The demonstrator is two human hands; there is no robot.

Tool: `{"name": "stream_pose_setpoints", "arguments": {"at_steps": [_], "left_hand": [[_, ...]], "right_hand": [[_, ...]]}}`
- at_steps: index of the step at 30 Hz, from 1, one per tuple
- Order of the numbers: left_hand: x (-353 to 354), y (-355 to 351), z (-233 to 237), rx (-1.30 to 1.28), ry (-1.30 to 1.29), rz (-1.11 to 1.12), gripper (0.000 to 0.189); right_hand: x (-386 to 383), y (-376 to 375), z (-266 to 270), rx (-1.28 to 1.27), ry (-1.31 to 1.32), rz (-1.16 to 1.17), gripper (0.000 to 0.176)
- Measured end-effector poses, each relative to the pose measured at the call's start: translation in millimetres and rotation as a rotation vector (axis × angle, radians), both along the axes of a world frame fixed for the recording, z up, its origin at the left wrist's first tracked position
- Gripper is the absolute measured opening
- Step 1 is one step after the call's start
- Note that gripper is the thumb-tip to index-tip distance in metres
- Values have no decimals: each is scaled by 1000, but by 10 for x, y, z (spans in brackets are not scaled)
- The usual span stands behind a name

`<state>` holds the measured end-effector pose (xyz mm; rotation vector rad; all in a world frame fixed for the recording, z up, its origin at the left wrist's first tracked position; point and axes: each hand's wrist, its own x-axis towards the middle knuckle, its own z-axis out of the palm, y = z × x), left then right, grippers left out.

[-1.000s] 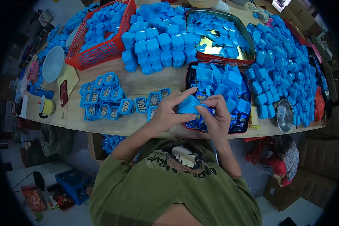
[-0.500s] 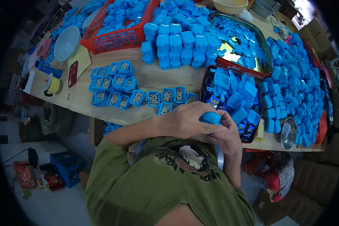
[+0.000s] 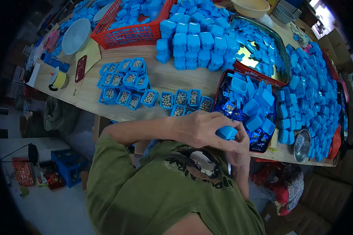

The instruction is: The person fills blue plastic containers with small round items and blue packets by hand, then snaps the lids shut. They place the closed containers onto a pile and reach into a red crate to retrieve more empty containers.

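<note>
Close to my body at the table's front edge, I hold a small blue plastic box [image 3: 226,132] between both hands. My left hand [image 3: 202,128] is closed around its left side, with the thumb across the front. My right hand [image 3: 240,145] grips the other side, its fingers partly hidden behind the box. Just beyond my hands is a tray [image 3: 219,96] holding loose blue boxes [image 3: 253,106] and small dark-blue packets [image 3: 259,137]. Left of it stand several open blue boxes [image 3: 149,98] filled with small pale balls, some of them stacked.
Stacked closed blue boxes [image 3: 193,42] stand farther back, beside a red basket [image 3: 125,36] of blue pieces. A large tin [image 3: 282,80] holds flat blue pieces. More boxes [image 3: 312,102] are heaped at right, near a metal bowl [image 3: 301,145]. A yellow cup [image 3: 59,79] is at left.
The camera view has shifted, so the table's contents appear a little farther right. Both hands still hold the blue box, which looks slightly tilted compared with before.
</note>
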<state>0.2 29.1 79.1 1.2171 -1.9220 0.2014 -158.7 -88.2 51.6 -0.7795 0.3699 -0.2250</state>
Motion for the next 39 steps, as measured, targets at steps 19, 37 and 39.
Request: {"name": "stream_pose_setpoints", "arguments": {"at_steps": [19, 37, 39], "left_hand": [[149, 48, -9, 237, 308, 108, 43], [149, 75, -35, 353, 272, 93, 53], [184, 74, -47, 435, 586, 124, 60]], "right_hand": [[265, 30, 93, 94, 49, 8, 57], [253, 70, -101, 39, -14, -11, 56], [319, 41, -78, 44, 45, -30, 58]]}}
